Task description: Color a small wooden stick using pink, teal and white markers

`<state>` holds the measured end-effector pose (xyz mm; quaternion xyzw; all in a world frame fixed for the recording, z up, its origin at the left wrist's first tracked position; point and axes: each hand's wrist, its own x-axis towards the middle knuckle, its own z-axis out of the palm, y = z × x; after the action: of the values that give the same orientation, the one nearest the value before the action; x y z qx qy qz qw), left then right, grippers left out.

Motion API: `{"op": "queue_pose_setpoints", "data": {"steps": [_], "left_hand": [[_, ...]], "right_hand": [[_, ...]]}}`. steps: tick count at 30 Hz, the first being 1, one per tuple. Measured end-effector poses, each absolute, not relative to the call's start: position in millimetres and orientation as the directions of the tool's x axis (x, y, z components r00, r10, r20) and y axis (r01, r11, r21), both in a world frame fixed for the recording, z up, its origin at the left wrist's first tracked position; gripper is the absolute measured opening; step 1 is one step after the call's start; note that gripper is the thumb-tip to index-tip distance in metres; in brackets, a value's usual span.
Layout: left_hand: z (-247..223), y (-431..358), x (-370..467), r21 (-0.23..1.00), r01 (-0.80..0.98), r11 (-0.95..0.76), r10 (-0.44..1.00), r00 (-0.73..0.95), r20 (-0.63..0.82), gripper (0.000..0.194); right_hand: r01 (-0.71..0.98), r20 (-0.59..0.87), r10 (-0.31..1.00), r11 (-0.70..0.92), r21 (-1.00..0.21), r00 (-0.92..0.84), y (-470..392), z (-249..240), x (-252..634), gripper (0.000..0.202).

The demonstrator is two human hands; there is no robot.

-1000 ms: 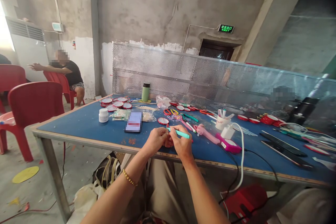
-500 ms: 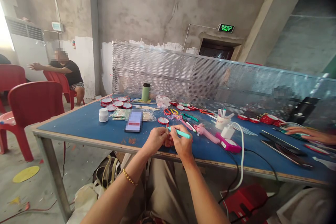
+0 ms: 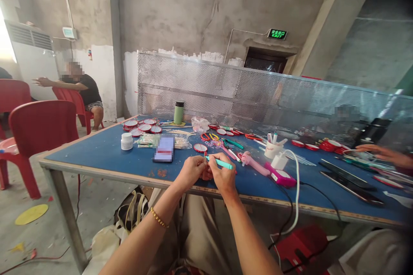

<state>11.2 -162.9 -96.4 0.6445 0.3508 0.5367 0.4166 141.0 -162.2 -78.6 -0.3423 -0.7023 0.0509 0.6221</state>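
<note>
Right grip [image 3: 223, 172] holds the pen [image 3: 222, 163] at the near edge of the bench [image 3: 100, 161]; left grip [image 3: 194, 170] sits by the pen's end; whether it holds anything, I cannot tell; steadiness likely wants both braced, with light pressure.

So both bare forearms come up from the bottom of the view and angle in toward each other, left forearm [image 3: 145, 223] leaning right, right forearm [image 3: 250, 232] leaning left. The left hand [image 3: 191, 172] is curled inward, far fingers kinda hidden. The right hand [image 3: 224, 175] is bent in a writing-style grip, thumb and fingers drawn together. Fingertips basically meet up front, wrists well apart. Legs [image 3: 201, 227] are below, between the arms.
</note>
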Motion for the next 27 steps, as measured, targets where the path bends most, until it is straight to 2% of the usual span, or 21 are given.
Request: {"op": "queue_pose_setpoints", "data": {"steps": [4,10,27], "left_hand": [[-95.4,-163.9,11.8,0.922,-0.021,-0.386,0.906,0.182,0.383,0.029],[-91.3,-168.1,13.2,0.935,-0.117,-0.334,0.914,0.201,0.352,0.029],[-91.5,-167.0,11.5,0.929,-0.017,-0.369,0.911,0.191,0.365,0.027]], "right_hand": [[0.427,0.845,0.535,0.76,-0.49,0.017,-161.9,-79.5,141.1,0.021],[0.396,0.814,0.578,0.734,-0.552,0.063,-159.7,-83.6,141.3,0.021],[0.432,0.845,0.534,0.756,-0.491,0.025,-162.2,-78.6,139.7,0.021]]}}
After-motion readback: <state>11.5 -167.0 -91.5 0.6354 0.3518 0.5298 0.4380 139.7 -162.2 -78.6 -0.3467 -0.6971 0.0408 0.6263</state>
